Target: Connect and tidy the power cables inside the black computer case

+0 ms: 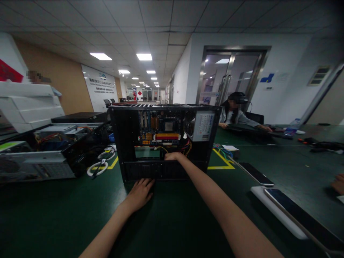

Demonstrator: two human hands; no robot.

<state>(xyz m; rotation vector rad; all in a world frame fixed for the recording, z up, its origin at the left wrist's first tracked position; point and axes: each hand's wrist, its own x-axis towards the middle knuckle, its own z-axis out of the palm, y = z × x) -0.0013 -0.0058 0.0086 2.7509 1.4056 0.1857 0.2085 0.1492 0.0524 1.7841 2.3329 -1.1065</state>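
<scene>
The fingers (147, 183) of the left hand (139, 195) lie spread and flat on the green bench (174, 222), holding nothing, just in front of the open computer case (150, 171). The right hand (173, 156) reaches over the case's lower rail into the opening. Its fingers curl away from the camera, so I cannot tell whether they grip anything.

Inside the case, behind the right hand, the motherboard (161, 127) sits mounted on the back wall, and the power supply (203, 126) is fitted in the upper right corner. Loose coloured cables (186, 147) hang just right of the right hand. The side panel is off. By the look of it, the main parts are in place while the wiring remains untidy and the case unclosed.

Left of the case stands a second opened chassis (45, 157), with white rings (100, 167) between the two. Right of the case lie two dark flat devices (256, 174). Farther back on that side a co-worker (236, 114) sits at the bench.

Which cable ends are plugged in is too dim and small to make out. Another person's hand (339, 183) is cut off at the right edge.
</scene>
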